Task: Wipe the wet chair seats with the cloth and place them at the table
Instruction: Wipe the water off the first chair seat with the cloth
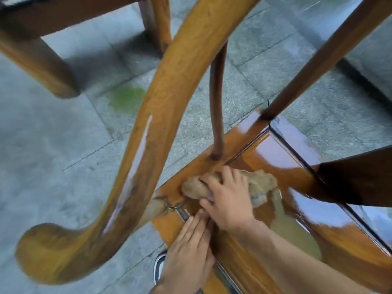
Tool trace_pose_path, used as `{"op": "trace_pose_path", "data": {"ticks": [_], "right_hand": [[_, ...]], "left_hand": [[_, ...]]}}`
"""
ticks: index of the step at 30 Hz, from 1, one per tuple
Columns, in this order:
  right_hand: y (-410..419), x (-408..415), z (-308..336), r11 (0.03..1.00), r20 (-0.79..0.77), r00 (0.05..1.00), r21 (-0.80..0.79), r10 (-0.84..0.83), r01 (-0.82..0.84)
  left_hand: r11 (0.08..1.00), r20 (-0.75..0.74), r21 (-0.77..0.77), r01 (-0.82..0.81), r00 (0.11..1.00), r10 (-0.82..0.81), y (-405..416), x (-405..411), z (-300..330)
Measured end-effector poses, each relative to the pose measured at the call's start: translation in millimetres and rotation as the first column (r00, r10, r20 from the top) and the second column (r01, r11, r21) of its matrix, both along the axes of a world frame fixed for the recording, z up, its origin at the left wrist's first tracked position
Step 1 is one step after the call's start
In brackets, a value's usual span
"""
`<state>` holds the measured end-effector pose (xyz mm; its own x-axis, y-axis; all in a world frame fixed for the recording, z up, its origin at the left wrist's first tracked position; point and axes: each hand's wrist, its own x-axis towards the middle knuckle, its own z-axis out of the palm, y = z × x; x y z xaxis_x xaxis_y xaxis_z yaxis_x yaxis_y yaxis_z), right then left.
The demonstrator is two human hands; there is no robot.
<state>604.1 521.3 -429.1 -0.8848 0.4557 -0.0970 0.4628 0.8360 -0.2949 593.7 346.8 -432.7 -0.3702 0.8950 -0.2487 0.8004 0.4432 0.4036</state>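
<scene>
A glossy brown wooden chair seat (pixel 297 172) fills the lower right of the head view, shiny with wet reflections. A crumpled beige cloth (pixel 261 183) lies on the seat's near-left corner. My right hand (pixel 229 200) presses down on the cloth, fingers spread over it. My left hand (pixel 188 249) lies flat on the seat's front edge just below, fingers together and touching the right hand. The chair's curved armrest (pixel 152 128) sweeps across the middle of the frame, with a thin spindle (pixel 217 102) rising from the seat.
Grey stone paving (pixel 53 145) surrounds the chair, with a green patch (pixel 127 98) on one slab. Legs of other wooden furniture (pixel 38 62) stand at the upper left. A dark backrest slat (pixel 356 177) crosses the right. A shoe tip (pixel 160 266) shows below the seat.
</scene>
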Motion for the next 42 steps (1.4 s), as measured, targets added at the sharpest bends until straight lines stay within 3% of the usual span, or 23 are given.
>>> {"op": "trace_pose_path", "data": {"ticks": [2,4,5,7,10,13,15,18,21,24,27,32,33,36,39,41,42], "right_hand": [[-24.5,-38.1,0.3,0.977,-0.010,0.978,-0.052,-0.209,0.208],[-38.3,-74.4,2.8,0.877,0.075,0.884,-0.107,-0.462,0.468],[-46.0,-78.0,1.9,0.894,0.112,0.894,-0.076,-0.433,0.442],[-50.9,-58.9,-3.2,0.994,0.048,0.994,-0.041,-0.097,0.099],[-13.6,-16.7,5.8,0.904,-0.003,0.920,-0.184,0.392,-0.385],[50.2,-16.0,17.0,0.752,0.136,0.742,-0.196,0.656,-0.629],[83.8,-22.3,23.1,0.744,0.193,0.719,-0.170,0.668,-0.646],[121.7,-0.3,21.7,0.896,0.236,0.865,-0.161,0.443,-0.414],[119.7,58.8,13.2,0.993,0.208,0.976,-0.082,-0.064,0.083],[57.9,116.1,12.0,0.848,0.190,0.840,-0.059,-0.509,0.527],[1.3,125.2,13.1,0.655,0.214,0.656,-0.086,-0.724,0.751],[35.0,98.9,15.0,0.297,0.289,0.362,-0.245,-0.886,0.923],[53.7,108.8,13.9,0.263,0.285,0.334,-0.260,-0.898,0.929],[96.1,145.3,15.5,0.413,0.219,0.453,-0.205,-0.864,0.888],[124.4,231.6,15.7,0.668,0.091,0.683,-0.151,-0.724,0.729],[136.0,296.5,9.7,0.693,0.064,0.703,-0.123,-0.708,0.710],[138.6,328.6,5.4,0.656,0.076,0.661,-0.083,-0.747,0.750]], "left_hand": [[1.000,-0.028,0.005,-0.022,0.999,0.022,-37.6,-2.8,3.8],[0.999,-0.068,-0.029,-0.019,0.998,0.017,-66.9,-7.3,7.5],[0.998,-0.078,-0.065,-0.014,0.997,0.009,-78.5,-8.4,9.6],[0.992,-0.077,-0.129,-0.013,0.997,0.003,-91.8,-10.0,14.4],[0.991,-0.093,-0.119,-0.061,0.994,0.050,-97.1,-7.5,16.7],[0.989,-0.090,-0.079,-0.126,0.989,0.119,-78.9,-3.7,16.7],[0.986,-0.061,-0.052,-0.158,0.986,0.155,-53.8,-6.5,18.6],[0.987,-0.044,-0.024,-0.161,0.986,0.160,-7.8,-9.6,20.9],[0.982,-0.040,-0.026,-0.189,0.981,0.188,34.6,-14.3,25.7],[0.979,0.010,-0.039,-0.202,0.979,0.202,64.9,-10.6,27.5],[0.970,0.037,-0.081,-0.229,0.972,0.233,81.9,-0.8,29.1],[0.964,-0.053,-0.177,-0.198,0.980,0.192,104.2,5.2,38.4],[0.968,-0.071,-0.184,-0.168,0.985,0.158,114.7,11.5,42.3],[0.973,-0.113,-0.208,-0.097,0.991,0.075,130.2,22.1,51.4],[0.982,-0.120,-0.144,0.118,0.984,-0.136,162.9,42.9,46.0],[0.964,-0.122,-0.086,0.251,0.958,-0.260,195.2,55.1,35.6],[0.948,-0.116,-0.082,0.308,0.942,-0.316,209.1,60.1,31.4]]}}
